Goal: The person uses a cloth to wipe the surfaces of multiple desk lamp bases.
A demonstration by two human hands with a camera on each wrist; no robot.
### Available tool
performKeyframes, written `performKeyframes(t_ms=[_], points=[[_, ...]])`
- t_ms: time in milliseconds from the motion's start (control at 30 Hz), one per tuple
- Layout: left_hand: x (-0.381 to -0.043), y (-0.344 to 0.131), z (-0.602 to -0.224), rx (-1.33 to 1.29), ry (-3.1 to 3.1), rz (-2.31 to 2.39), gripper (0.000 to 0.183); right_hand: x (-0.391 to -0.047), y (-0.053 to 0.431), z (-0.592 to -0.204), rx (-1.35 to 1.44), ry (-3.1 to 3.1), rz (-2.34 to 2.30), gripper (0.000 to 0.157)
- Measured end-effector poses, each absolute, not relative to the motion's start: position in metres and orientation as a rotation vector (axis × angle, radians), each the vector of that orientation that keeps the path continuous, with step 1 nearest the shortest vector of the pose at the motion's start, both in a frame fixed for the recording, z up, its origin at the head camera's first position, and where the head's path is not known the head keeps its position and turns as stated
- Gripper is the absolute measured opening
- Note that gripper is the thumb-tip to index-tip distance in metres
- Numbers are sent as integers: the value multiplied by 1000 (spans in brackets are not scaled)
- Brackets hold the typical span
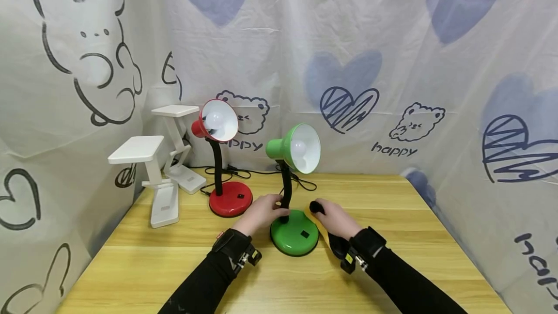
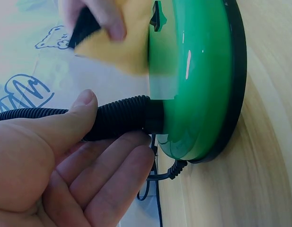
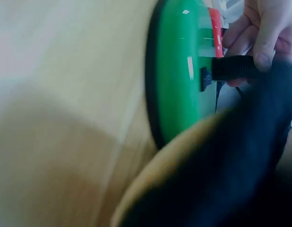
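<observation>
A green desk lamp [image 1: 294, 236] stands upright on the table, its white-lined shade facing right and forward. My left hand [image 1: 263, 213] holds the lower part of its black ribbed neck [image 2: 122, 113], thumb on one side and fingers on the other. On the right of the lamp, my right hand [image 1: 337, 218] grips a soft yellow and black cloth [image 2: 112, 49]. The yellow side of the cloth lies right at the edge of the green base [image 3: 176, 71], near the black switch [image 1: 304, 233]. In the right wrist view the cloth is blurred and hides most of the right hand.
To the left stands a red desk lamp [image 1: 231, 199]. Two white folding lamps [image 1: 164, 205] are farther left on the wooden table [image 1: 383, 265]. Black cords [image 1: 237, 173] lie along the back edge, in front of a printed curtain [image 1: 287, 38].
</observation>
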State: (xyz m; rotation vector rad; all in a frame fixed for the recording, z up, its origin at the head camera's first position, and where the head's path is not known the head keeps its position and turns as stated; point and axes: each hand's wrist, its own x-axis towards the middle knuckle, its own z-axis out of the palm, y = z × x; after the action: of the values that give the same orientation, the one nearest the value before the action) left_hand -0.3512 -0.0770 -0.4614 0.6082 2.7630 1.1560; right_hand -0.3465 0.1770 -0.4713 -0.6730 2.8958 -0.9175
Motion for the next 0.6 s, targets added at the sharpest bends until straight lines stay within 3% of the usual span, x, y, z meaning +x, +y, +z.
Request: performKeyframes(t_ms=[300, 600], points=[[-351, -79, -462, 604, 2751, 1178, 34, -389, 146, -469, -710, 2631, -1150, 11], [-353, -80, -465, 619, 2759, 1155, 34, -409, 123, -467, -821, 2504, -1004, 15]])
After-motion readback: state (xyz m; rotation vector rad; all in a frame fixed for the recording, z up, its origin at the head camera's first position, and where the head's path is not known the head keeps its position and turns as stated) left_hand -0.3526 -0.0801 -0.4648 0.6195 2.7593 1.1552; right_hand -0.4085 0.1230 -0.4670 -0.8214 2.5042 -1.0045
